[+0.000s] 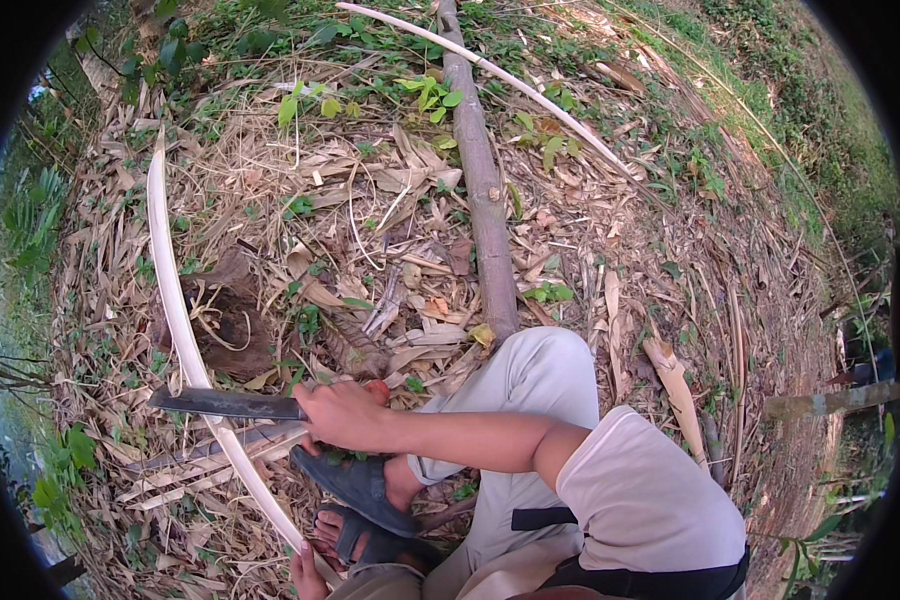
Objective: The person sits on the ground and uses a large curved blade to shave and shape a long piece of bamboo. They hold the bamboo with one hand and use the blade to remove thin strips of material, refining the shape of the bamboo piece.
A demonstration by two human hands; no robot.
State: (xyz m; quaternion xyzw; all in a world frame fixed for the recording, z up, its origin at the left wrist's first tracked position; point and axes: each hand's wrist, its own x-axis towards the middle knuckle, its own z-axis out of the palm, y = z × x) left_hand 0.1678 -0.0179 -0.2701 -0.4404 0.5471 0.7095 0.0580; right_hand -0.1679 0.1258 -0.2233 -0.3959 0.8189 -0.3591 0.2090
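My right hand (pixel 342 414) is closed round the handle of a machete (pixel 232 403), whose orange butt end shows past my fingers. Its dark blade points left and lies across a long pale strip of split wood or bamboo (pixel 178 300). This strip bends in a long curve from the far left down to my legs. Near the lower edge, my left hand (pixel 310 577) grips the strip's near end; only part of that hand shows. Just below the blade, the strip has a notched or rough spot.
A bare log (pixel 485 210) runs from my knee to the far side. Another pale strip (pixel 490 70) lies over it. Dry leaves and shavings cover the ground. Split pieces (pixel 210 470) lie beside my sandals (pixel 360 490), and a cut piece of wood (pixel 676 395) lies at right.
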